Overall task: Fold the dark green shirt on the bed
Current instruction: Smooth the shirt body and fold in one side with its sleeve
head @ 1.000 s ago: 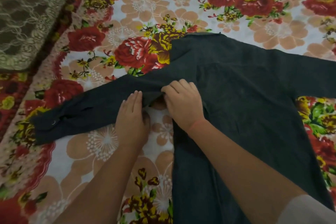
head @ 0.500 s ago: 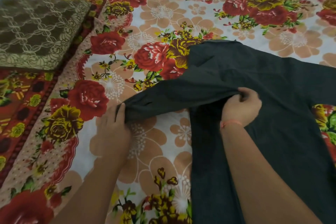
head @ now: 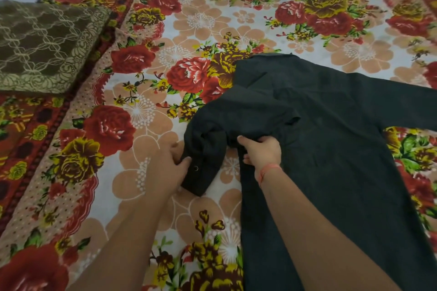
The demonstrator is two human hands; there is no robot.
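Note:
The dark green shirt (head: 331, 139) lies back-up on the floral bedsheet (head: 189, 30), its collar pointing away from me and its body running down to the frame's bottom. Its left sleeve is bunched and doubled back toward the body. My left hand (head: 170, 163) grips the cuff end of that sleeve (head: 203, 168), where a small button shows. My right hand (head: 262, 151), with an orange thread at the wrist, pinches the fabric at the armpit seam. The right sleeve stretches out past the right edge.
A brown pillow (head: 45, 47) with a cream lace pattern lies at the bed's upper left. A pale wall runs behind the bed's far edge. The floral sheet spreads open to the left of the shirt and beyond its collar.
The left sleeve, spread out flat to the left a second ago, has been pulled in and bunched against the body. My left hand has moved right with the cuff; my right hand now grips the armpit.

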